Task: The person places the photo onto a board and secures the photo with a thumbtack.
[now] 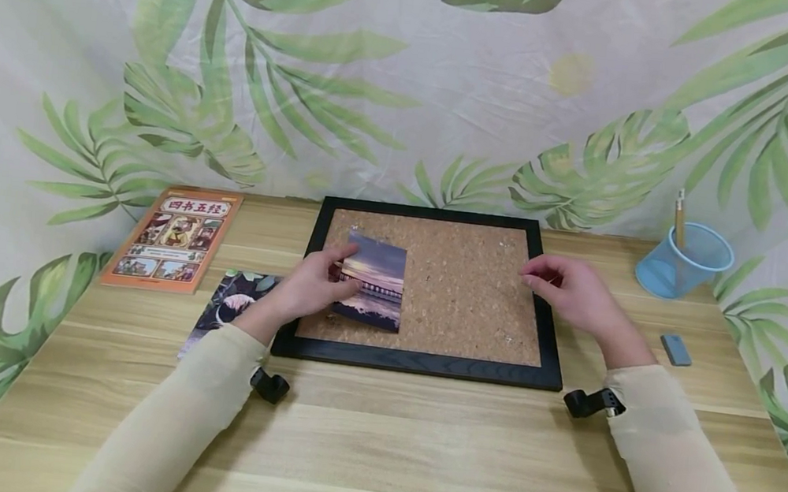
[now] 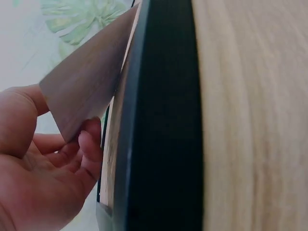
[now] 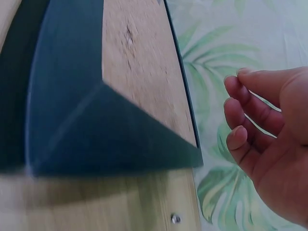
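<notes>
My left hand (image 1: 308,284) pinches a photo of a pier at sunset (image 1: 383,265) by its left edge. This photo is held over the left part of a black-framed cork board (image 1: 454,291). Seen from the left wrist, the photo's plain back (image 2: 91,72) tilts up from the frame, between thumb and fingers. Over the board's right frame edge is my right hand (image 1: 571,291), its fingers loosely curled and thumb tip close to the index tip, with nothing visible between them. Small clear, shiny bits (image 1: 509,338) sit near the cork's corners.
A second, dark picture (image 1: 217,304) lies left of the board, partly under my left forearm. Farther left is an orange book (image 1: 170,239). At the right stand a blue mesh cup (image 1: 677,265) holding a pencil (image 1: 680,222), and a grey-blue eraser (image 1: 676,349). A patterned cloth (image 1: 451,93) hangs behind the table.
</notes>
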Tool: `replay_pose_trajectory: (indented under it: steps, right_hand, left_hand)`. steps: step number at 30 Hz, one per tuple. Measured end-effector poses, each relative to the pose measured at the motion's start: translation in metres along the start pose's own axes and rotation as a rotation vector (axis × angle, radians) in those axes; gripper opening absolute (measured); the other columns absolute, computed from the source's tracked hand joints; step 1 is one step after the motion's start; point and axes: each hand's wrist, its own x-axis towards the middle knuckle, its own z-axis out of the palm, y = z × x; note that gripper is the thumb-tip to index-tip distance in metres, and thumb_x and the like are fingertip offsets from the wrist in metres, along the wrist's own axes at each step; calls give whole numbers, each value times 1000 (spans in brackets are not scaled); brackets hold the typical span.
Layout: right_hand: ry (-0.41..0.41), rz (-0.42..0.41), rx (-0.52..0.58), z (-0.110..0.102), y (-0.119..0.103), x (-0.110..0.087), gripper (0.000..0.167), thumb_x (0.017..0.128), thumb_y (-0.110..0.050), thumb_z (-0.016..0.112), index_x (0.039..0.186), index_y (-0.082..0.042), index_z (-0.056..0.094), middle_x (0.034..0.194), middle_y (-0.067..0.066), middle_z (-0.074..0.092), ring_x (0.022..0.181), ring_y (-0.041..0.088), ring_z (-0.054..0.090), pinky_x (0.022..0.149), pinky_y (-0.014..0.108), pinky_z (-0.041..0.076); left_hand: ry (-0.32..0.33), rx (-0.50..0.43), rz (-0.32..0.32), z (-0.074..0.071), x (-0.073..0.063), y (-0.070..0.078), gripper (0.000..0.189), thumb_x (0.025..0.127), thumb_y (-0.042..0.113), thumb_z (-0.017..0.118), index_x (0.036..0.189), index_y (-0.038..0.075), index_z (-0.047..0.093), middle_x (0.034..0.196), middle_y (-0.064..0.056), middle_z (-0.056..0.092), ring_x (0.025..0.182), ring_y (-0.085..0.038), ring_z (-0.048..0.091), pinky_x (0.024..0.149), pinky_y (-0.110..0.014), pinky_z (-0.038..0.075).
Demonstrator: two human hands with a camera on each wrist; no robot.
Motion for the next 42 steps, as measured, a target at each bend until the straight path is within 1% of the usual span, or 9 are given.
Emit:
replay_pose_trajectory:
  steps: [6,8,11,13,15,18,26,35,42]
  right_hand:
    - [-37,-24,39,14,-8,11,18,108,-14,66,117,-2,76,108,16,76,86,22,60,73,28,50]
    - [-42,-35,44,18,-11,15,18,109,-14,66,118,-3,76,109,15,76,87,22,60,74,28,50]
    - [-50,-49,57,25,-16,21,20,109,-16,67,119,-2,77,108,14,76,88,22,60,76,29,51]
    - [-55,-54,68,29,-20,26,21,108,-16,67,119,-2,77,107,13,75,88,21,60,76,30,50]
    - [-64,-53,89,34,-24,30,21,108,-17,68,119,-1,77,107,14,75,89,21,60,77,30,50]
    - [-78,-36,121,41,-29,37,21,108,-16,68,120,-1,77,108,13,75,90,21,60,78,31,51]
    - [-80,37,174,58,-43,52,19,107,-18,69,118,-4,76,108,12,74,94,22,63,80,33,52]
    - [-91,121,262,75,-55,70,18,108,-20,68,119,-7,75,108,11,74,93,22,65,79,32,54]
    - [-113,200,320,86,-65,91,20,110,-21,65,122,-8,74,107,10,74,89,19,67,74,28,55]
  left_hand:
    - [-13,165,-4,7,4,2,75,104,26,68,167,1,36,89,-14,61,68,-20,52,62,-35,43]
    - [-22,188,-10,9,7,2,76,104,26,68,168,1,34,98,-18,64,67,-25,54,65,-40,45]
    - [-32,228,-10,11,12,3,78,104,27,67,168,0,32,137,-28,65,104,-38,70,90,-51,57]
    - [-34,263,0,12,18,-1,79,105,32,67,168,0,32,160,-28,51,135,-44,62,111,-57,52]
    - [-41,289,-7,14,22,1,80,105,34,67,168,-1,32,168,-29,42,154,-47,45,123,-60,42]
    - [-36,331,-24,17,28,-2,81,104,38,68,167,0,34,168,-28,43,154,-47,43,123,-61,41]
    - [-14,384,-71,18,27,13,80,104,36,69,167,0,34,169,-25,42,157,-44,41,127,-60,36]
    - [1,426,-58,25,61,-33,86,102,45,70,169,5,33,171,-20,42,158,-41,42,127,-58,38]
    - [-20,435,-82,24,71,-40,88,101,47,70,170,8,33,172,-20,41,159,-41,39,127,-59,37]
